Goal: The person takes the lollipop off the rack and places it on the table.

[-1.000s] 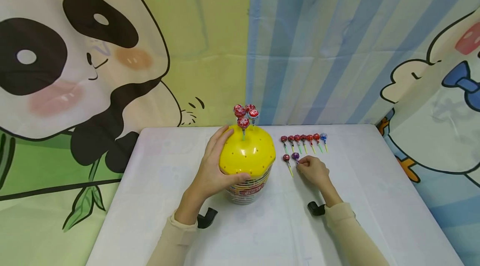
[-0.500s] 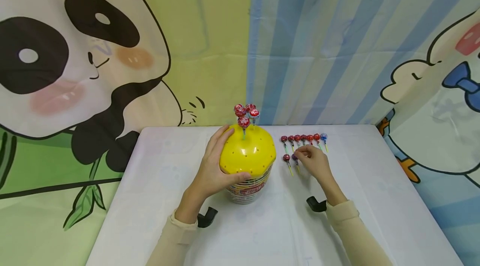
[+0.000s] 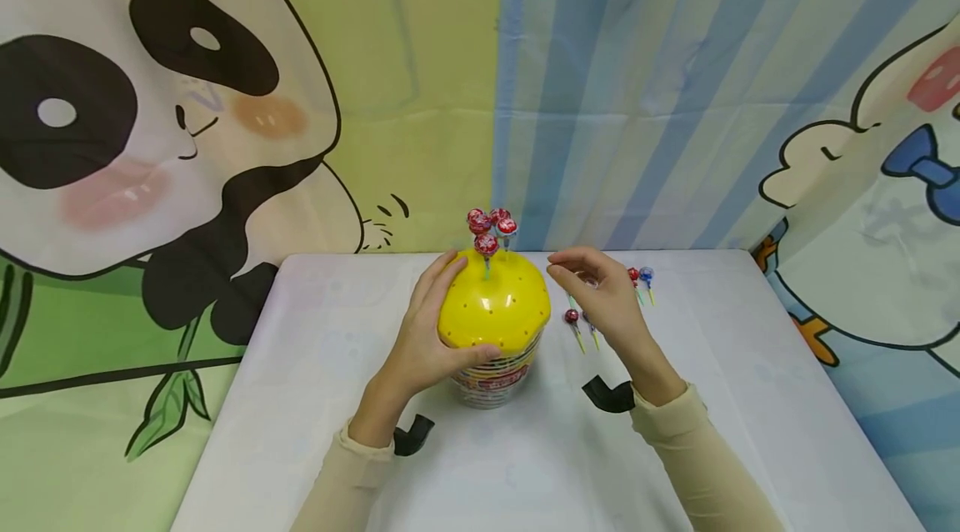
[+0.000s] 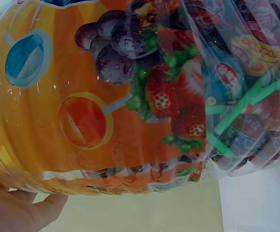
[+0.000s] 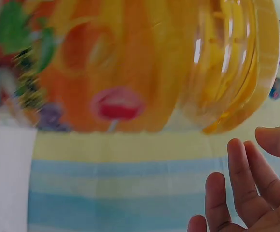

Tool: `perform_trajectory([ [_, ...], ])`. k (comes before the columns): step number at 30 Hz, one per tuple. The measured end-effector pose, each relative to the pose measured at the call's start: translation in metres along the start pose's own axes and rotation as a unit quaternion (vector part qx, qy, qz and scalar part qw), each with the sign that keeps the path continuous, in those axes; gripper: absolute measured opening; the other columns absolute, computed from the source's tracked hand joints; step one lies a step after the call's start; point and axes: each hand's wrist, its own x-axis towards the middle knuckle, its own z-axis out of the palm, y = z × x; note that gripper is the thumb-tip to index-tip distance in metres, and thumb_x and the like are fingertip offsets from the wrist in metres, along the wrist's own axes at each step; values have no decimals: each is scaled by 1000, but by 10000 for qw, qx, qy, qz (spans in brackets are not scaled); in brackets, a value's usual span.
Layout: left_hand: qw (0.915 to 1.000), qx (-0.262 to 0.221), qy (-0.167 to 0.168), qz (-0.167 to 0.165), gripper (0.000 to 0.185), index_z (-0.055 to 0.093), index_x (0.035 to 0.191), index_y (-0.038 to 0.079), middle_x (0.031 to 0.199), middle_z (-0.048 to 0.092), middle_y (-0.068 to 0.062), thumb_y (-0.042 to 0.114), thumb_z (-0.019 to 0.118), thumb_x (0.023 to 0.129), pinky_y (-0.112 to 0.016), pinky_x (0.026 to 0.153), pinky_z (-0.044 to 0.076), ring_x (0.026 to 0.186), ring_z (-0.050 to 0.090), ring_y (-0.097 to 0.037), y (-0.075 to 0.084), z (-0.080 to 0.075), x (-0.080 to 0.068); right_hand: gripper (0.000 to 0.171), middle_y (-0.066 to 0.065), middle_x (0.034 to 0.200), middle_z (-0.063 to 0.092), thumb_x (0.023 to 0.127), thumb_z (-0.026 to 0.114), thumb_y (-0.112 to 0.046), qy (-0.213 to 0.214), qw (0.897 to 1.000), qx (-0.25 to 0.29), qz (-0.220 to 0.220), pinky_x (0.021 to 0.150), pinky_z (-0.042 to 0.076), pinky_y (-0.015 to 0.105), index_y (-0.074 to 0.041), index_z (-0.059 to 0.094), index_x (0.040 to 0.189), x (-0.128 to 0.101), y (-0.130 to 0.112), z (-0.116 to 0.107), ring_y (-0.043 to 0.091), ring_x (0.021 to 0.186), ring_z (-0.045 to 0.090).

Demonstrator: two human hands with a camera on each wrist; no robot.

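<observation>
My left hand [image 3: 423, 340] grips the yellow dotted lid [image 3: 517, 311] of a clear ribbed candy jar [image 3: 491, 386] standing upright, thumb in front and fingers along the left side. Several red lollipops [image 3: 487, 245] stick up from holes in that lid. Right of the lid hovers my right hand [image 3: 615, 307]; in the right wrist view its fingers are spread with nothing between them. Two lollipops [image 3: 572, 317] lie below this hand, the second partly covered. The left wrist view shows the orange jar label [image 4: 120, 140] and wrapped lollipops [image 4: 246, 121] inside the jar.
Behind my right hand a row of lollipops is mostly hidden; a blue lollipop [image 3: 647, 275] marks its right end. A white table [image 3: 360, 298] bears everything, with a printed curtain [image 3: 600, 98] behind its far edge. A black curved piece [image 3: 609, 395] sits at each wrist.
My right hand has left the purple lollipop on the table, rising and moving left toward the lid with its fingers spreading. The left hand and the jar have stayed in place.
</observation>
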Motion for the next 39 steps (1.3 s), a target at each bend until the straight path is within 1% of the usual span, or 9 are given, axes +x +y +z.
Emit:
perform_trajectory([
  [5, 10000, -47, -31, 4, 104, 29, 156, 38, 163, 17, 10, 51, 87, 71, -52, 102, 45, 140, 33, -20, 1, -1, 0, 17, 5, 108, 69, 97, 68, -15, -217, 9991, 318, -189, 87, 49, 42, -10, 73, 112, 12, -19, 14, 21, 102, 59],
  [10, 10000, -47, -23, 32, 103, 29, 156, 38, 163, 17, 8, 52, 87, 71, -52, 101, 45, 139, 33, -19, 1, -2, -1, 19, 6, 111, 70, 98, 66, -12, -582, 9965, 410, -441, 93, 44, 48, -8, 71, 116, 25, -27, 25, 21, 106, 60],
  [13, 10000, -74, -44, 36, 103, 29, 156, 38, 163, 17, 8, 51, 87, 72, -51, 101, 45, 139, 33, -19, 1, -2, -1, 20, 7, 111, 69, 98, 65, -11, -703, 9958, 434, -395, 94, 44, 48, -7, 71, 117, 28, -30, 29, 20, 105, 60],
  [18, 9999, -103, -54, 76, 104, 29, 156, 37, 163, 17, 8, 51, 87, 72, -51, 102, 45, 140, 33, -19, 1, -2, -1, 19, 6, 111, 69, 98, 66, -14, -761, 9958, 445, -257, 94, 44, 50, -8, 71, 115, 31, -32, 32, 20, 106, 60],
  [23, 9998, -84, -29, 153, 104, 29, 157, 36, 163, 17, 7, 52, 87, 72, -52, 102, 44, 140, 32, -19, 0, -2, -2, 18, 5, 109, 71, 98, 67, -15, -775, 9955, 430, -333, 97, 42, 54, -9, 73, 114, 33, -30, 34, 21, 107, 58],
  [28, 9998, -73, -24, 172, 103, 29, 157, 35, 163, 17, 9, 52, 87, 72, -52, 103, 44, 140, 32, -19, -1, -2, -2, 17, 4, 105, 71, 97, 66, -12, -711, 9950, 419, -564, 94, 43, 50, -8, 74, 112, 34, -28, 35, 20, 104, 58],
  [33, 9999, -73, -22, 145, 103, 29, 157, 35, 163, 17, 9, 52, 86, 73, -52, 103, 44, 140, 32, -19, 0, -2, -2, 16, 8, 105, 69, 97, 65, -8, -643, 9948, 521, -598, 93, 45, 49, -6, 73, 111, 34, -30, 37, 24, 104, 55],
  [39, 9998, -92, -19, 161, 102, 30, 157, 35, 163, 18, 7, 53, 86, 73, -50, 103, 44, 141, 31, -19, 0, -2, -1, 14, 7, 106, 68, 97, 66, -9, -301, 9963, 418, -690, 94, 46, 47, -7, 72, 110, 33, -36, 33, 23, 103, 57],
])
